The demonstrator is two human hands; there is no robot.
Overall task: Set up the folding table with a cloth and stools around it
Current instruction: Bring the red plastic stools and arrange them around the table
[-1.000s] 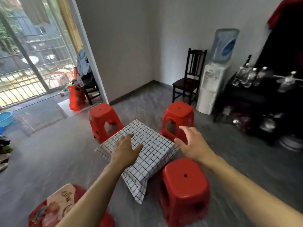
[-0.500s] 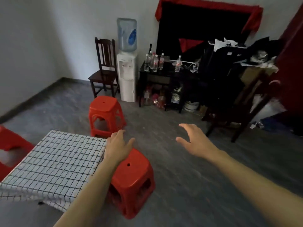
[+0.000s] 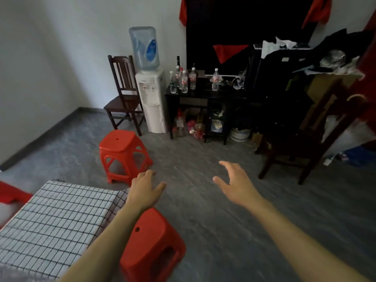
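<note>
Both hands reach out bare, fingers spread, holding nothing — my left hand (image 3: 145, 190) hovers above the near red stool (image 3: 151, 244), beside the checked cloth (image 3: 55, 218) covering the counter; my right hand (image 3: 234, 185) hangs over floor. Ahead of my left stands another red stool (image 3: 122, 152).

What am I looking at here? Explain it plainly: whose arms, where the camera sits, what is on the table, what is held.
There is no machine. A person wears a wide-angle camera on the head, looking forward and down, so the two bare arms are their own. The left hand and the right hand are both spread open in the air with nothing in their grip. At lower left is the small table, covered by a checked cloth; nothing else lies on it. Red plastic stools stand around it: one near stool under the left forearm, one far stool beyond, and part of a third stool at the left edge. Against the wall stand a wooden chair and a water dispenser.
</note>
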